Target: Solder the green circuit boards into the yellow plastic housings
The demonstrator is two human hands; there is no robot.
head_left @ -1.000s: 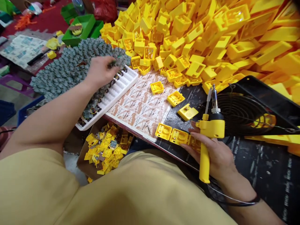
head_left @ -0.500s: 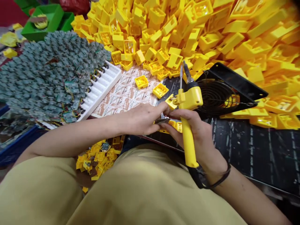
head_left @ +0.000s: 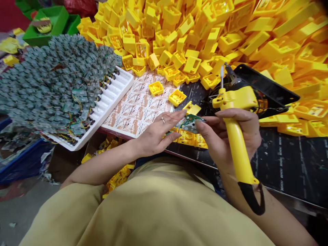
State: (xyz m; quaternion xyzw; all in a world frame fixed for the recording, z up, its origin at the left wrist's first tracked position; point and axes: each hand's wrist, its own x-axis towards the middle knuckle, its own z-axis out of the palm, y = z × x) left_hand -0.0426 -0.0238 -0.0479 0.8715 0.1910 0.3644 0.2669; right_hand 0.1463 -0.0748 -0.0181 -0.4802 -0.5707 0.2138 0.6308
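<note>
Yellow-khaki shirt [head_left: 159, 205] filled the near edge; L of it, below tabletop height, a blue crate [head_left: 17, 167] plus some yellow parts [head_left: 120, 177]. L hand [head_left: 155, 133], ring on one finger, lay palm down approx. — thumb well apart from forefinger, nothing clearly gripped; couldn't tell if its fingertips touched the board. R hand [head_left: 217, 147] held 2 things at once: thumb & fingers pinched a green PCB [head_left: 190, 122], while forefinger curled over the handle of a yellow soldering gun [head_left: 239, 147], metal tip pointing away, black strap hanging at the near end. PCB sat b/w the two hands, in view partly over a row of open yellow cases [head_left: 188, 137]; couldn't tell if it touched them.

Beyond that, on the tabletop [head_left: 261, 150], 3 loose pcs: a yellow case w/ speaker holes [head_left: 194, 108] nearest, then 2 open ones farther off, L. Black fan [head_left: 269, 85] stood behind the gun. To the L, a white ribbed tray [head_left: 115, 92], bare on its R side, rest covered by a big heap of grey-green boards [head_left: 56, 82] w/ yellow wires. Far side — huge pile of yellow housings [head_left: 194, 37], then green bins [head_left: 48, 36] & a red bag [head_left: 80, 7] top L.
</note>
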